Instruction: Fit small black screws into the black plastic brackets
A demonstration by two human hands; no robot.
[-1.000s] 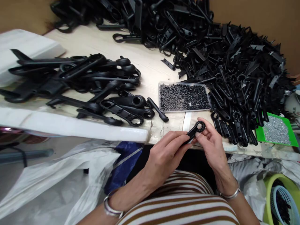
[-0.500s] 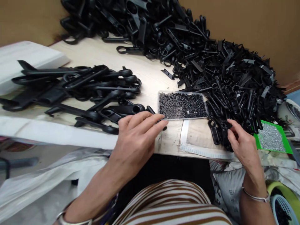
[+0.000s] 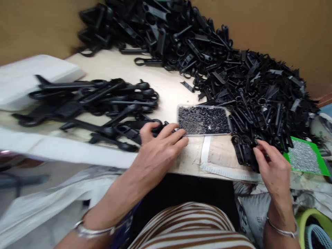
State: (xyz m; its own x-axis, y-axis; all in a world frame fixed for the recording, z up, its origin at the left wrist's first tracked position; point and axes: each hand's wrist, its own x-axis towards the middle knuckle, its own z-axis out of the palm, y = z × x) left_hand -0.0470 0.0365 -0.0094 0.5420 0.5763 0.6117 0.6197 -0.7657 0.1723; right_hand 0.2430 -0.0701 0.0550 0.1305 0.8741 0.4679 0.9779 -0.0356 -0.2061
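Note:
My left hand [image 3: 162, 148] lies palm down by the table's front edge, fingers apart and bent. Its fingertips reach over the end of a black plastic part next to a shallow clear tray [image 3: 204, 134] of tiny black pieces. At the right, my right hand [image 3: 275, 164] has thumb and index finger pinched together above the ring end of a black handle-shaped part [image 3: 245, 152]. That part lies in a row of similar ones. Whatever is between these fingertips is too small to name.
Long black handles [image 3: 103, 100] are heaped at the left, beside a white block [image 3: 38, 77]. A big pile of black parts [image 3: 223, 65] fills the back and right. A green tray [image 3: 323, 160] holds small silvery pieces. Below right stands a yellow-green tub [image 3: 306, 221].
The whole view has shifted slightly down and right. My left fingers have spread and curled more over the black part. My right hand stays pinched at the row of parts.

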